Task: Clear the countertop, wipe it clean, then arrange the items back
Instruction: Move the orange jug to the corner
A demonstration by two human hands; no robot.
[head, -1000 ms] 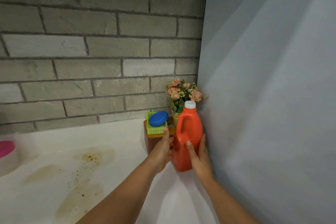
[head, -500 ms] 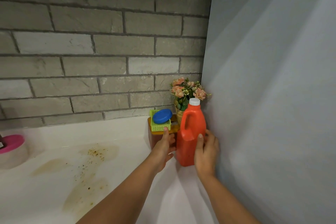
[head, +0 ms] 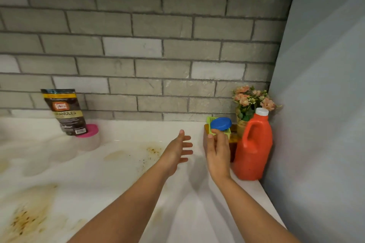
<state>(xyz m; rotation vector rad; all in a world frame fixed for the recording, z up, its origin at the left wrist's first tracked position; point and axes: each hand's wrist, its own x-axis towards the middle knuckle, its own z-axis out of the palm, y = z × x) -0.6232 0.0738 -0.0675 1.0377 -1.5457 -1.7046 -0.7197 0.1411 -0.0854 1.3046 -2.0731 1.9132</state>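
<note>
Head view: clearing looks barely begun. Over the stained countertop (head: 122, 173) the left hand (head: 175, 152) hovers, fingers spread, empty. The right hand (head: 218, 154) reaches the blue lid (head: 221, 123), grip unclear. An orange jug (head: 254, 150) stands just right of it. Wiping remains.

The stained white table (head: 118, 173) carries an upright orange plastic jug with a white cap (head: 254, 148) in the right corner. Just beside it is a green mesh basket (head: 209, 119) under a round blue lid (head: 220, 123). A dark granules pouch (head: 65, 111) stands tilted far left.
</note>
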